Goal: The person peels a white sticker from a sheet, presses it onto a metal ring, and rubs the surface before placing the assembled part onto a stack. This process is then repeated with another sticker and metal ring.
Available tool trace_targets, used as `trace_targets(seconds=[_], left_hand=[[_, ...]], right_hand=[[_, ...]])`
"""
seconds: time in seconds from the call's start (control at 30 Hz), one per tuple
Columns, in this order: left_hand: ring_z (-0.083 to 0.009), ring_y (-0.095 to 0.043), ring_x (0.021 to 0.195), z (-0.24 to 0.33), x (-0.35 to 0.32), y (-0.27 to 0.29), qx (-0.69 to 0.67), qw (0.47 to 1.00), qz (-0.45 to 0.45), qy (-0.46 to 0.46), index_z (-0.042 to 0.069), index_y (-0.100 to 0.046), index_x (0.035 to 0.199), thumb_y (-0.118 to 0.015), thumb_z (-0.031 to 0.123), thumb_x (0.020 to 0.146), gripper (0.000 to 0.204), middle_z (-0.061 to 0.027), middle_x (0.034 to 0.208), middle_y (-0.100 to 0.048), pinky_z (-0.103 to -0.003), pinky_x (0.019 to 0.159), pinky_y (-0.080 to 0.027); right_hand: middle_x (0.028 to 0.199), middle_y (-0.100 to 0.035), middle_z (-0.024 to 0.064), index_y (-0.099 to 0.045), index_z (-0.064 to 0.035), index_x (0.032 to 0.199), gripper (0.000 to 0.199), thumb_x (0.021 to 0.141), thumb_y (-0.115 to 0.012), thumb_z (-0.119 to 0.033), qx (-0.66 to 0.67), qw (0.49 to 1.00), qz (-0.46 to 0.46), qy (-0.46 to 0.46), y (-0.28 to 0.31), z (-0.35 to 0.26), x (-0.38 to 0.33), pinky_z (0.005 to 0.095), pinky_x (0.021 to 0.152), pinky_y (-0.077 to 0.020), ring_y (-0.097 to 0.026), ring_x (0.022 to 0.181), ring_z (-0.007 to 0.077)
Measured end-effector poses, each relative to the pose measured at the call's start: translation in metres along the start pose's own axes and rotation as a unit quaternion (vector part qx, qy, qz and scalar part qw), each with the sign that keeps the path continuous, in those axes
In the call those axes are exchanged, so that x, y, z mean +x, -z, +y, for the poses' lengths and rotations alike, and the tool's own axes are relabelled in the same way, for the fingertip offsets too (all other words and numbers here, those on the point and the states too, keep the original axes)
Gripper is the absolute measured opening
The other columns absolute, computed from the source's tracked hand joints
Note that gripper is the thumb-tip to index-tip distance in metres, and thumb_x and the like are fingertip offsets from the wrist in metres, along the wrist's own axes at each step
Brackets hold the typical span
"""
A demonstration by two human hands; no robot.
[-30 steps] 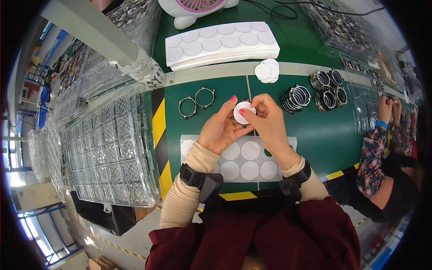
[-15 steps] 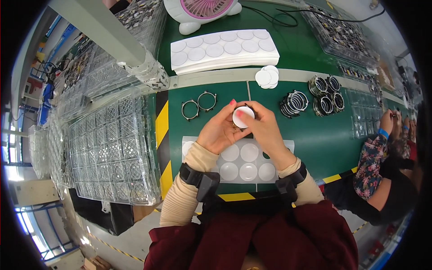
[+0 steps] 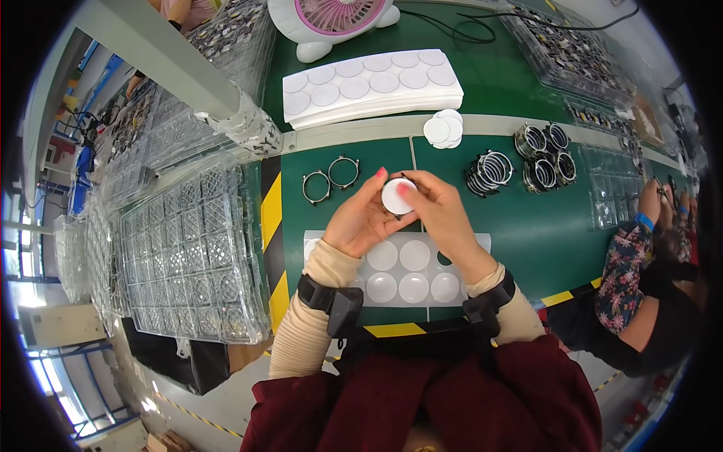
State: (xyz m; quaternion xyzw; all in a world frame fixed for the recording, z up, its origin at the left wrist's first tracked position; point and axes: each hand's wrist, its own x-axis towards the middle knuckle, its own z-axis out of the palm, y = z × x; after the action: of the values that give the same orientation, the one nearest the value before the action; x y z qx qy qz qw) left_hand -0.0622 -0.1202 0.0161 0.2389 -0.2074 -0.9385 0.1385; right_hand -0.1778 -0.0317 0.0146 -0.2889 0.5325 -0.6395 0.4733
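A white round sticker [image 3: 393,200] lies over a watch-case-like ring, whose dark edge only just shows around it. My left hand [image 3: 355,224] cups this piece from the left, its thumb and fingers closed about the rim. My right hand [image 3: 446,218] grips the opposite side, the thumb pressed flat on the white face. Below both hands is a sheet of round white stickers [image 3: 397,273], with one green gap at its upper right. Two bare metal rings [image 3: 329,174] lie to the left of the hands. To the right stands a leaning stack of rings [image 3: 476,181].
More stacked rings [image 3: 539,175] sit further right. Loose white discs [image 3: 441,132] and a thick pile of sticker sheets [image 3: 376,106] lie beyond, near a pink-and-white fan [image 3: 311,51]. Clear trays [image 3: 192,256] fill the left side. A co-worker's arm [image 3: 620,260] is at right.
The white-faced piece tilts a little more toward me, and both hands keep hold of it. The whole view has shifted slightly.
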Motion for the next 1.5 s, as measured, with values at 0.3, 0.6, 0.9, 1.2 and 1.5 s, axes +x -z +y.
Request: trace_targets(seconds=[0.3, 0.6, 0.9, 1.2, 1.5], left_hand=[[-0.0180, -0.059, 0.090, -0.005, 0.004, 0.009, 0.031, 1.000, 0.000, 0.001, 0.003, -0.052, 0.102, -0.048, 0.033, 0.090, 0.032, -0.0090, 0.099, -0.058, -0.031, 0.081, -0.050], [-0.0206, -0.057, 0.097, -0.003, 0.005, 0.008, 0.030, 0.999, -0.023, -0.024, 0.005, -0.048, 0.108, -0.044, 0.030, 0.092, 0.030, -0.0107, 0.106, -0.056, -0.034, 0.086, -0.049], [-0.0204, -0.057, 0.093, -0.005, 0.011, 0.010, -0.029, 0.998, 0.006, -0.053, 0.003, -0.048, 0.094, -0.042, 0.028, 0.094, 0.026, -0.0128, 0.099, -0.056, -0.036, 0.087, -0.048], [-0.0376, -0.047, 0.110, -0.009, 0.013, 0.025, -0.130, 0.989, -0.069, -0.035, 0.001, -0.044, 0.083, -0.033, 0.023, 0.095, 0.028, -0.0253, 0.107, -0.053, -0.045, 0.097, -0.039], [-0.0395, -0.042, 0.115, -0.008, 0.012, 0.019, -0.109, 0.990, -0.085, 0.016, -0.001, -0.048, 0.085, -0.028, 0.015, 0.093, 0.026, -0.0274, 0.116, -0.049, -0.044, 0.099, -0.038]], right_hand=[[0.096, -0.053, 0.0053, -0.045, -0.0019, 0.113, 0.035, 0.079, -0.053, -0.003, -0.180, 0.982, -0.013, 0.061, -0.005, 0.009, -0.002, 0.0208, 0.070, -0.0440, -0.051, 0.084, 0.0092], [0.098, -0.051, 0.0050, -0.044, -0.0032, 0.116, 0.039, 0.078, -0.051, 0.002, 0.024, 0.999, -0.009, 0.040, 0.004, 0.005, -0.002, 0.0229, 0.070, -0.0443, -0.051, 0.086, 0.0098], [0.091, -0.055, 0.0072, -0.054, -0.0022, 0.100, 0.027, 0.074, -0.059, 0.002, -0.312, 0.898, 0.130, 0.282, -0.005, 0.007, -0.004, 0.0287, 0.073, -0.0437, -0.053, 0.083, 0.0184], [0.081, -0.059, 0.0117, -0.060, -0.0039, 0.079, 0.009, 0.074, -0.063, -0.011, -0.606, 0.710, 0.154, 0.325, 0.021, -0.071, 0.026, 0.0369, 0.066, -0.0418, -0.055, 0.078, 0.0267], [0.091, -0.059, 0.0128, -0.059, -0.0041, 0.093, 0.029, 0.068, -0.066, -0.019, -0.832, 0.514, 0.059, 0.199, 0.051, -0.054, 0.077, 0.0428, 0.069, -0.0403, -0.055, 0.085, 0.0278]])
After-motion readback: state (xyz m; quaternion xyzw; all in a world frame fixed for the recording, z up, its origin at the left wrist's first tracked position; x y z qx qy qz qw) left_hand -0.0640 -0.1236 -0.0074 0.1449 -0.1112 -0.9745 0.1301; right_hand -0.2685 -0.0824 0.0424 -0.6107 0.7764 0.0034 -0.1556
